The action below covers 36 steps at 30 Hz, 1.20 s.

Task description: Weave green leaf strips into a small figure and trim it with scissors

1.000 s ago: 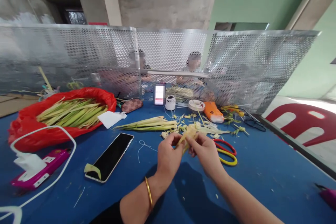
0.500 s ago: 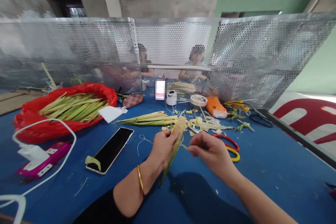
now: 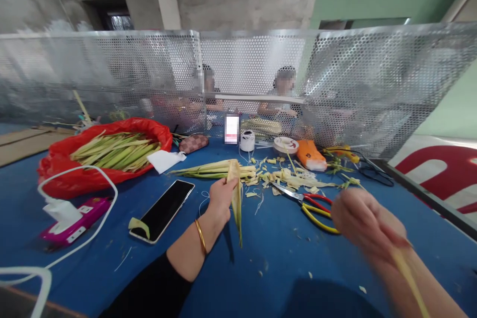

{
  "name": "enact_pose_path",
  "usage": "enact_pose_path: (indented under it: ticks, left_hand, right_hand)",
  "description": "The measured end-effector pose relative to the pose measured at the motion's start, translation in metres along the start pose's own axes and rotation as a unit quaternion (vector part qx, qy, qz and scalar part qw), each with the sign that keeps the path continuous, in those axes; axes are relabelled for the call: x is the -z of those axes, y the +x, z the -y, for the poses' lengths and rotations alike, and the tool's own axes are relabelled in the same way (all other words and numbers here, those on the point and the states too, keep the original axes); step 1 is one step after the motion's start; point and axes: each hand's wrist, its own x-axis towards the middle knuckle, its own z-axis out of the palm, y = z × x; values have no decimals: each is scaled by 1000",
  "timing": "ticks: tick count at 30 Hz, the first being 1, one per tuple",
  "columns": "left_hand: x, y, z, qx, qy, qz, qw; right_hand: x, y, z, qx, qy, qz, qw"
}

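My left hand (image 3: 220,198) is closed on a corn husk (image 3: 236,203), pale and broad at the top and tapering to a green tip below. My right hand (image 3: 367,216) is off to the right, blurred, with its fingers curled. A thin pale husk strip (image 3: 410,278) trails from it across the wrist. Scissors (image 3: 311,203) with red and yellow handles lie on the table just left of the right hand. Behind the left hand lies a bundle of husks (image 3: 201,169), with husk scraps (image 3: 286,177) scattered to its right.
A red plastic bag (image 3: 55,161) of husks, a magenta power strip (image 3: 76,221) with a white cable and a phone (image 3: 164,211) lie left. At the back stand a thread spool (image 3: 247,141), tape roll (image 3: 285,145) and orange packet (image 3: 311,155), before a perforated metal screen (image 3: 253,64). People sit behind it.
My right hand has swung away from the husk to the right, with the strip now trailing over the wrist. The left hand still grips the husk. The scissors are more exposed.
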Motion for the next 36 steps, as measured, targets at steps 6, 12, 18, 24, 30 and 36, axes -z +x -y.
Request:
enact_pose_path:
  ticks: [6,12,18,24,30,36]
  left_hand:
    - [-7,-13,3,45,15,62,997]
    - [-15,-33,4,62,22,112,992]
    - [-17,-48,15,-50,115,132,983]
    - [-24,-71,19,-74,178,211,958]
    - [-22,-64,17,-98,127,181,970]
    - [-17,-59,13,-148,207,181,950]
  right_hand:
    - [-16,55,-20,-17,17,-248,969]
    - [3,60,-31,-18,-95,-297,950]
    - [-52,23,-6,26,-193,-79,978]
    - [-93,-3,-10,0,-63,22,998]
    - [-93,-8,-15,-39,-77,102,991]
    - [-93,-11,-15,64,-157,60,984]
